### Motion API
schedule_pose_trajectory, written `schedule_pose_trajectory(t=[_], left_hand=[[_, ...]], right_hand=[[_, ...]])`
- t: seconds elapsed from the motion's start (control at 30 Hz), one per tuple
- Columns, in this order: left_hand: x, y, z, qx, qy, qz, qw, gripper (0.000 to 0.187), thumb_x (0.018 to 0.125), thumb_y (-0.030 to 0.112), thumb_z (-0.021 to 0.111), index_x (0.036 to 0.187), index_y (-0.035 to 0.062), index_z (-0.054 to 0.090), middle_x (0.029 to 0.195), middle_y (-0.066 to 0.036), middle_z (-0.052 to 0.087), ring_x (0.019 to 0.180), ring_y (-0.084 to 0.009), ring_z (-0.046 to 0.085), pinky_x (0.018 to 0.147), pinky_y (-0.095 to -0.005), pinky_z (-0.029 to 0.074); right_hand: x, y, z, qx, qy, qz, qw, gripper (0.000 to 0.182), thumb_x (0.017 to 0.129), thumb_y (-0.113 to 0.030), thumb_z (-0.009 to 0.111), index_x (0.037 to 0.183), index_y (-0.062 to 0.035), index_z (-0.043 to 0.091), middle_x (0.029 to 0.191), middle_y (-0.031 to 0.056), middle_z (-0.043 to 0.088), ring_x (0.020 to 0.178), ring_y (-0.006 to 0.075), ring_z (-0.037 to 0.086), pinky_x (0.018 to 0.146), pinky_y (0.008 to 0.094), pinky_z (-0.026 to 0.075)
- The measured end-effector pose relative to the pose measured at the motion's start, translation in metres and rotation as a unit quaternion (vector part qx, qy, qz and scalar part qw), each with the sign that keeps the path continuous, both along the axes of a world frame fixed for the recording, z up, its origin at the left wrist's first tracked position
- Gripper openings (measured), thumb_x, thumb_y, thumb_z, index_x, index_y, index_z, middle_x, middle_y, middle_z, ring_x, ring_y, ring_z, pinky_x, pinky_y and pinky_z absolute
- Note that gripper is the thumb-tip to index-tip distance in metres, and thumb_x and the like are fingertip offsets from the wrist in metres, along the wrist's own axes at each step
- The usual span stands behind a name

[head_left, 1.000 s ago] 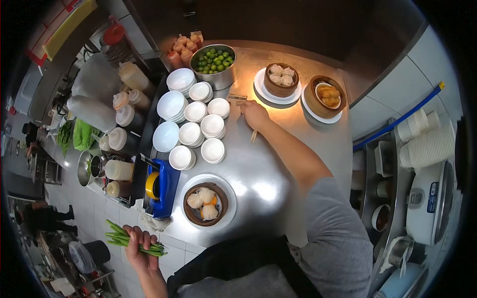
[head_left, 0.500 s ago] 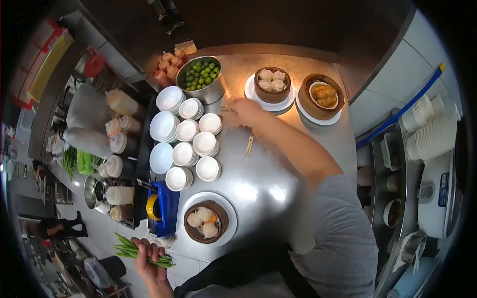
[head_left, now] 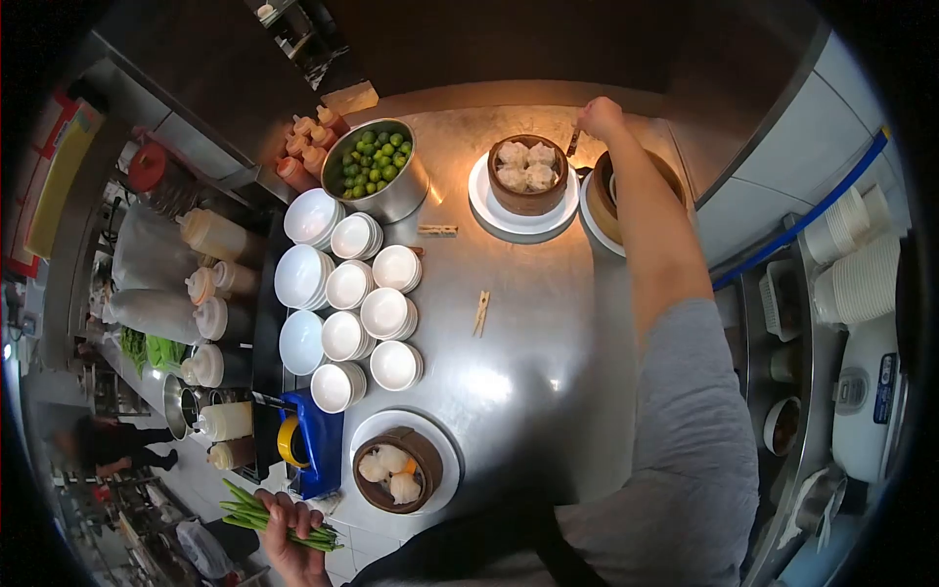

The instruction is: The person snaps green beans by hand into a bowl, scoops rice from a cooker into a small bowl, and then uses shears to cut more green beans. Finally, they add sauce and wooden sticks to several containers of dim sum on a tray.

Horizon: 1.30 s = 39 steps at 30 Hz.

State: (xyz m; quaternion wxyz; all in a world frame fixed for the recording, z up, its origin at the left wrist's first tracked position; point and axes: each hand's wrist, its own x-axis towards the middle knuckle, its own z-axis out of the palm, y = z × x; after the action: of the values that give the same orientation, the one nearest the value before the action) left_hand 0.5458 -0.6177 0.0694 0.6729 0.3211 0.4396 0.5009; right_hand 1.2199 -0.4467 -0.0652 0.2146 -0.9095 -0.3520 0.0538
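Note:
My left hand (head_left: 291, 540), at the bottom left, is closed round a bunch of long green beans (head_left: 246, 509). At the top right my right hand (head_left: 599, 118) pinches a small dark clip (head_left: 574, 141), its details too small to tell. My right forearm partly covers a bamboo steamer (head_left: 665, 186) on a white plate. Left of that hand, a steamer of several dumplings (head_left: 528, 176) sits on another plate. One wooden clothespin (head_left: 481, 313) lies mid-counter, another (head_left: 437, 231) near the bowls. A third steamer of dumplings (head_left: 391, 474) stands on a plate near the front edge.
Stacked white bowls (head_left: 384, 313) fill the counter's left part, beside a metal pot of green limes (head_left: 374, 168) and squeeze bottles (head_left: 313, 147). A blue tape dispenser (head_left: 318, 450) is at the front left. Shelves with stacked containers (head_left: 861, 264) stand at right. Another person (head_left: 117, 445) is far left.
My right hand has moved right and away from me, from the clothespins to beside the right-hand steamer, with the dark clip now visible in it. My left hand still holds the beans. The view has shifted slightly.

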Motion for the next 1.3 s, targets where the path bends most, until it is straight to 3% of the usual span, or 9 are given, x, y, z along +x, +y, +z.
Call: schedule_pose_trajectory(t=[0.1, 0.3, 0.5, 0.63, 0.8, 1.0, 1.1, 1.23, 1.3], left_hand=[[0.006, 0.001, 0.007, 0.001, 0.016, 0.006, 1.0, 0.012, 0.088, 0.014, 0.052, 0.091, 0.0113, 0.041, 0.065, 0.002, 0.034, 0.049, -0.0061, 0.037, 0.055, -0.0261, 0.042], [0.004, 0.004, 0.009, 0.008, 0.017, 0.007, 1.0, 0.022, 0.084, 0.015, 0.06, 0.084, 0.0118, 0.038, 0.062, 0.001, 0.036, 0.047, -0.0084, 0.038, 0.052, -0.0274, 0.04], [-0.007, -0.001, 0.012, 0.002, -0.018, 0.019, 1.0, 0.022, 0.082, 0.013, 0.06, 0.084, 0.0118, 0.038, 0.062, 0.001, 0.038, 0.047, -0.0092, 0.04, 0.055, -0.0286, 0.042], [-0.025, -0.011, 0.016, 0.01, -0.038, 0.023, 0.999, 0.023, 0.08, 0.013, 0.063, 0.085, 0.0124, 0.04, 0.062, 0.001, 0.039, 0.047, -0.0096, 0.041, 0.055, -0.0293, 0.042], [-0.055, -0.031, 0.027, 0.025, -0.028, 0.066, 0.997, 0.02, 0.08, 0.016, 0.062, 0.083, 0.0132, 0.042, 0.063, 0.002, 0.039, 0.047, -0.0085, 0.04, 0.054, -0.0297, 0.042], [-0.107, -0.062, 0.038, 0.067, -0.101, 0.125, 0.985, 0.021, 0.077, 0.01, 0.064, 0.082, 0.0101, 0.043, 0.062, -0.002, 0.045, 0.049, -0.0132, 0.044, 0.056, -0.0338, 0.042], [-0.127, -0.071, 0.038, 0.073, -0.129, 0.132, 0.98, 0.02, 0.078, 0.01, 0.063, 0.082, 0.01, 0.044, 0.063, -0.002, 0.045, 0.049, -0.0133, 0.044, 0.056, -0.0338, 0.042], [-0.148, -0.079, 0.035, 0.079, -0.157, 0.122, 0.977, 0.02, 0.078, 0.01, 0.063, 0.082, 0.0104, 0.044, 0.064, -0.002, 0.046, 0.05, -0.0131, 0.044, 0.058, -0.0338, 0.042], [-0.159, -0.079, 0.035, 0.094, -0.16, 0.108, 0.977, 0.019, 0.08, 0.012, 0.062, 0.083, 0.0115, 0.044, 0.064, -0.001, 0.043, 0.05, -0.0116, 0.043, 0.057, -0.0339, 0.044]], right_hand=[[0.002, 0.008, -0.007, -0.049, 0.111, -0.013, 0.992, 0.03, 0.072, -0.023, 0.07, 0.089, 0.0006, 0.067, 0.089, 0.0183, 0.065, 0.088, 0.0253, 0.063, 0.075, 0.0346, 0.05], [-0.026, 0.022, -0.003, -0.073, -0.165, -0.03, 0.983, 0.021, 0.079, -0.014, 0.057, 0.092, 0.0005, 0.065, 0.104, 0.0182, 0.061, 0.095, 0.0268, 0.061, 0.077, 0.0355, 0.05], [-0.178, -0.032, -0.022, 0.064, 0.019, 0.503, 0.862, 0.018, 0.076, -0.015, 0.055, 0.092, -0.0104, 0.061, 0.101, 0.0134, 0.058, 0.095, 0.0294, 0.056, 0.08, 0.0409, 0.044], [-0.269, -0.08, -0.009, -0.087, -0.071, 0.62, 0.776, 0.017, 0.07, -0.015, 0.059, 0.086, -0.0107, 0.062, 0.103, 0.0106, 0.055, 0.105, 0.026, 0.048, 0.086, 0.0392, 0.04], [-0.275, -0.009, -0.039, 0.25, -0.086, 0.47, 0.842, 0.015, 0.07, -0.014, 0.061, 0.082, -0.0046, 0.06, 0.094, 0.0132, 0.057, 0.091, 0.0324, 0.053, 0.08, 0.042, 0.043], [-0.291, 0.001, -0.064, 0.054, -0.104, 0.298, 0.947, 0.026, 0.073, -0.013, 0.058, 0.098, -0.0073, 0.063, 0.093, 0.0182, 0.061, 0.089, 0.033, 0.058, 0.079, 0.0401, 0.046], [-0.288, -0.006, -0.056, 0.055, 0.077, 0.22, 0.971, 0.025, 0.073, -0.014, 0.059, 0.096, -0.0065, 0.064, 0.093, 0.0187, 0.063, 0.086, 0.0322, 0.06, 0.075, 0.0394, 0.047], [-0.274, -0.026, -0.061, 0.185, -0.041, 0.294, 0.937, 0.015, 0.076, -0.013, 0.059, 0.085, -0.0015, 0.063, 0.079, 0.0167, 0.064, 0.07, 0.0269, 0.063, 0.063, 0.0356, 0.049], [-0.303, -0.068, -0.032, 0.072, 0.229, 0.213, 0.947, 0.012, 0.077, -0.003, 0.051, 0.078, -0.0002, 0.062, 0.065, 0.0127, 0.061, 0.053, 0.017, 0.059, 0.048, 0.0307, 0.048]])
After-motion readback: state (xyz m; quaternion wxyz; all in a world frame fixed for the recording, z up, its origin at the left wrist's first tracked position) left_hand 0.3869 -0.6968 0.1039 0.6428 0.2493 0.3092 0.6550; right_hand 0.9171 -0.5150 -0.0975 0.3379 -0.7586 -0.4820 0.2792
